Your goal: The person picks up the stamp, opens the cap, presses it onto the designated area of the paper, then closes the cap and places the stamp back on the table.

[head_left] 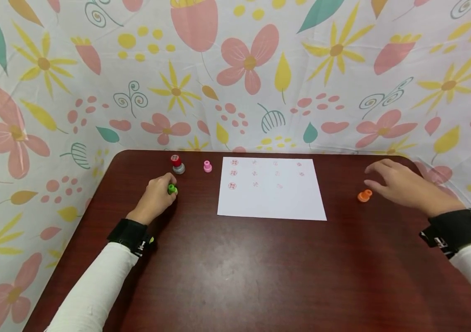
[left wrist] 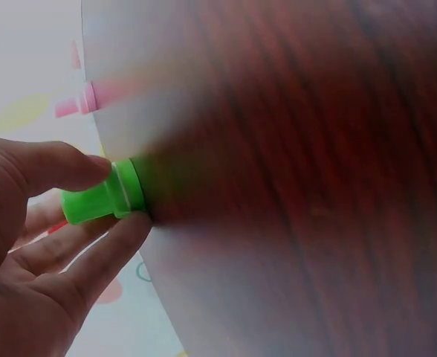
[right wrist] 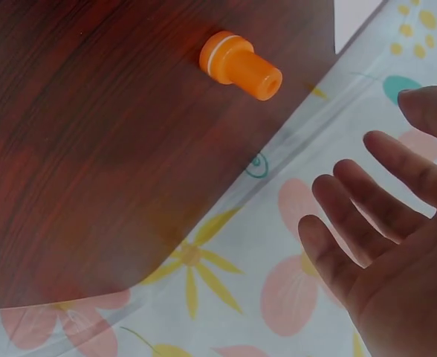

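Observation:
At the left of the table, my left hand [head_left: 155,195] has its thumb and fingers around a small green stamp [left wrist: 103,192]. The stamp stands at the table surface, its narrow handle up, and in the head view the fingers partly cover it. My right hand [head_left: 399,183] hovers at the right with fingers spread and slightly bent, holding nothing. Just left of it stands an orange stamp [head_left: 364,196], apart from the fingertips in the right wrist view. A white sheet of paper [head_left: 273,203] lies in the middle, with rows of small red stamp prints on its upper part.
Behind the left hand stand a red and grey stamp [head_left: 178,164] and a small pink stamp [head_left: 207,166]. The dark wooden table [head_left: 235,272] meets a flower-patterned cloth [head_left: 235,106] along its back and left edges.

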A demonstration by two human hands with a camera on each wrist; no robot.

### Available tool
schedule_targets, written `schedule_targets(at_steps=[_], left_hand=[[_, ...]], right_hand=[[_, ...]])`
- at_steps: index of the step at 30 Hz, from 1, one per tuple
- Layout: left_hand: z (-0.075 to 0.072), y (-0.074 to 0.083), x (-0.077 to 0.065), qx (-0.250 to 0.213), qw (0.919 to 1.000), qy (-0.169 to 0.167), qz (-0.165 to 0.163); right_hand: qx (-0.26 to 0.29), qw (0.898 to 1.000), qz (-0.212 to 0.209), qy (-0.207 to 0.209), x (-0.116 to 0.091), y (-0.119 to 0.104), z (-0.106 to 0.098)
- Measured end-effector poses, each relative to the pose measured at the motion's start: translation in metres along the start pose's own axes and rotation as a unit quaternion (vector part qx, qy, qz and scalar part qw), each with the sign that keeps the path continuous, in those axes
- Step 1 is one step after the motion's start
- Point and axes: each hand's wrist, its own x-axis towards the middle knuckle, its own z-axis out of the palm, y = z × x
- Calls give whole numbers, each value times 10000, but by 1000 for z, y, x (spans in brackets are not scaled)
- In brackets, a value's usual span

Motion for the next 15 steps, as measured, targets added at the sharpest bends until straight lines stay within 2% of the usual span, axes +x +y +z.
schedule_targets(at_steps=[5, 9, 15], left_hand=[[-1, 1, -1, 91, 9998, 53, 173], [-5, 8, -3, 383, 9987, 149, 308], [-9, 26, -7, 855, 9904, 416, 1003]], right_hand=[[-138, 9996, -235, -15, 1, 2, 3], [-158, 9992, -142, -337, 1, 4, 6], [-36, 9976, 129, -686, -1, 7, 15]])
